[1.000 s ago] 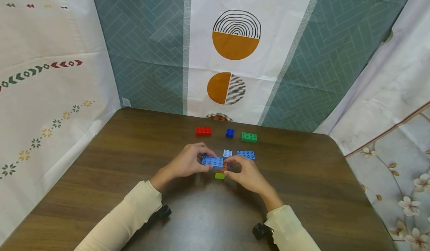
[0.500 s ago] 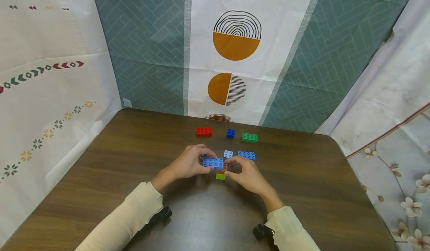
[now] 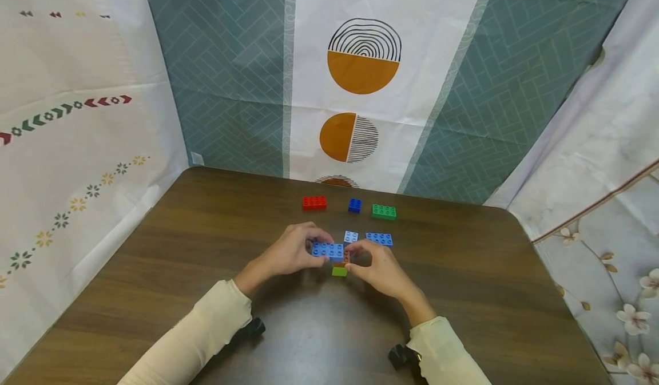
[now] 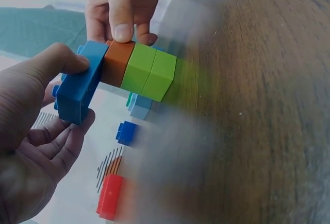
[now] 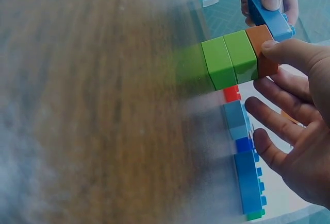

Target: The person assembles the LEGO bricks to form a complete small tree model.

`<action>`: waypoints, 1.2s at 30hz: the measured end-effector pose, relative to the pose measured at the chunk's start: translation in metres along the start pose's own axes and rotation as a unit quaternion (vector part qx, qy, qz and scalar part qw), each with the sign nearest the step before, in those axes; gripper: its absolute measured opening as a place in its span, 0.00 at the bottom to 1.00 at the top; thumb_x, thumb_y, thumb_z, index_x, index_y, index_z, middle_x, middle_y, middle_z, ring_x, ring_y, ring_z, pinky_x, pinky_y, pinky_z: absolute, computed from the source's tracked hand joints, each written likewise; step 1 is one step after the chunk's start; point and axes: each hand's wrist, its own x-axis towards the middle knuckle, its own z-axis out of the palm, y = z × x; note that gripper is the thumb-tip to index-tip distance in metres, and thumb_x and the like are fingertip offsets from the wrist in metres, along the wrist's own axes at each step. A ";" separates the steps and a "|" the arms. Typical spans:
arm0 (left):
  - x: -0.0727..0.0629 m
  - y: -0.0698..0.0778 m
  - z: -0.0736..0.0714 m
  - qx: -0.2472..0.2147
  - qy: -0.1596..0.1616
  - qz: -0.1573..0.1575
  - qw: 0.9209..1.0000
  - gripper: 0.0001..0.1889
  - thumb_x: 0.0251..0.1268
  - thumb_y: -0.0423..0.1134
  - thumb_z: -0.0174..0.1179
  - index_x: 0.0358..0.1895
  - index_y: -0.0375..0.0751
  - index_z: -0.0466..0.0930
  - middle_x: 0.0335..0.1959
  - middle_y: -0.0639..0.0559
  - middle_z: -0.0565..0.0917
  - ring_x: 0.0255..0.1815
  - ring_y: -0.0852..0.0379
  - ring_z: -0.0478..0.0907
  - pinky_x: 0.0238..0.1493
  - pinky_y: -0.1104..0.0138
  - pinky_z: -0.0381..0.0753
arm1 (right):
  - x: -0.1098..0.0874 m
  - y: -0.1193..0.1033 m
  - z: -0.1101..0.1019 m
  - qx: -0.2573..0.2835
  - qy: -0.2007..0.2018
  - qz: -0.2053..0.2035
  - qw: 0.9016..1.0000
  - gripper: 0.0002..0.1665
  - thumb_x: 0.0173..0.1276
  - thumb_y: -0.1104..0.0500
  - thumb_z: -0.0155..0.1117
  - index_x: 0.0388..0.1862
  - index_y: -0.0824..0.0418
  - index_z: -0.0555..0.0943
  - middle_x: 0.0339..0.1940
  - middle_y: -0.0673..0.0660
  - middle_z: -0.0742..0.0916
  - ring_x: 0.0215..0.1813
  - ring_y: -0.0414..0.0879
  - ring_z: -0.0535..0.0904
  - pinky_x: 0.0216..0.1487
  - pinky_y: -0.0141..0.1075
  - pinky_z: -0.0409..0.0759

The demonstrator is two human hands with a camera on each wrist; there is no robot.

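Note:
A long blue toy building brick [image 3: 327,250] is pinched between thumb and fingers of my left hand [image 3: 296,250]. One end of it lies over an orange-brown brick [image 4: 118,64], which tops a stack of two lime green bricks [image 5: 219,62]. Whether the blue brick is fully seated cannot be told. My right hand [image 3: 381,268] pinches the orange-brown brick, its thumb on the near side; the other fingers spread loosely in the right wrist view. The stack stands upright on the table.
Behind the hands on the wooden table [image 3: 206,213] lie a light blue square brick [image 3: 351,236] and another long blue brick [image 3: 378,239]. Farther back are a red brick [image 3: 314,203], a small dark blue brick [image 3: 354,205] and a green brick [image 3: 384,211]. A patterned curtain [image 3: 231,87] hangs behind.
The whole head view shifts slightly down and right. Both hands keep their grips, and the bricks stay in the same places relative to one another.

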 end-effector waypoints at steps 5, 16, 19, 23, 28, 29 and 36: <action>0.002 -0.003 0.003 -0.016 0.003 -0.011 1.000 0.14 0.59 0.39 0.73 0.49 0.51 0.87 0.46 0.55 0.84 0.43 0.57 0.77 0.50 0.58 0.87 | 0.000 0.003 0.000 -0.006 0.003 -0.006 1.000 0.18 0.68 0.55 0.73 0.56 0.53 0.84 0.52 0.49 0.89 0.54 0.46 0.83 0.58 0.48 0.82; 0.006 -0.008 0.012 -0.052 0.023 -0.009 0.998 0.15 0.59 0.41 0.74 0.50 0.53 0.86 0.48 0.56 0.86 0.45 0.57 0.78 0.49 0.66 0.82 | 0.000 0.001 0.000 -0.003 0.008 -0.006 1.000 0.18 0.67 0.55 0.74 0.55 0.54 0.84 0.51 0.51 0.89 0.54 0.49 0.85 0.58 0.51 0.84; 0.006 -0.008 0.015 -0.062 0.026 -0.011 0.998 0.15 0.59 0.42 0.74 0.50 0.54 0.86 0.48 0.57 0.86 0.47 0.58 0.79 0.52 0.65 0.82 | 0.001 0.001 0.000 -0.004 0.006 -0.004 1.000 0.18 0.67 0.55 0.74 0.55 0.53 0.84 0.51 0.50 0.89 0.54 0.48 0.85 0.58 0.49 0.84; 0.006 -0.007 0.017 -0.066 0.027 -0.019 0.997 0.15 0.60 0.41 0.74 0.50 0.54 0.86 0.49 0.57 0.86 0.48 0.57 0.79 0.54 0.62 0.82 | 0.001 0.001 0.000 -0.008 0.004 -0.008 1.000 0.18 0.68 0.55 0.74 0.55 0.53 0.84 0.51 0.50 0.89 0.55 0.49 0.85 0.57 0.48 0.85; 0.008 -0.005 0.016 -0.062 0.026 -0.027 0.997 0.14 0.60 0.42 0.74 0.49 0.54 0.86 0.49 0.56 0.86 0.48 0.57 0.79 0.52 0.64 0.83 | 0.002 0.001 0.000 -0.010 0.002 -0.009 1.000 0.18 0.67 0.56 0.73 0.55 0.53 0.84 0.52 0.50 0.89 0.55 0.49 0.84 0.57 0.47 0.84; 0.008 -0.005 0.016 -0.062 0.026 -0.027 0.997 0.14 0.60 0.42 0.74 0.49 0.53 0.86 0.49 0.56 0.86 0.48 0.57 0.79 0.52 0.64 0.83 | 0.002 0.000 0.001 -0.010 0.003 -0.007 1.000 0.18 0.67 0.56 0.74 0.55 0.53 0.84 0.52 0.50 0.89 0.55 0.48 0.84 0.58 0.47 0.84; 0.009 -0.002 0.016 -0.056 0.022 -0.031 0.998 0.14 0.59 0.42 0.74 0.49 0.53 0.86 0.48 0.56 0.86 0.47 0.57 0.79 0.50 0.66 0.83 | 0.001 0.001 0.000 -0.013 0.006 -0.010 1.000 0.18 0.67 0.57 0.73 0.55 0.53 0.84 0.52 0.49 0.88 0.55 0.47 0.83 0.55 0.45 0.84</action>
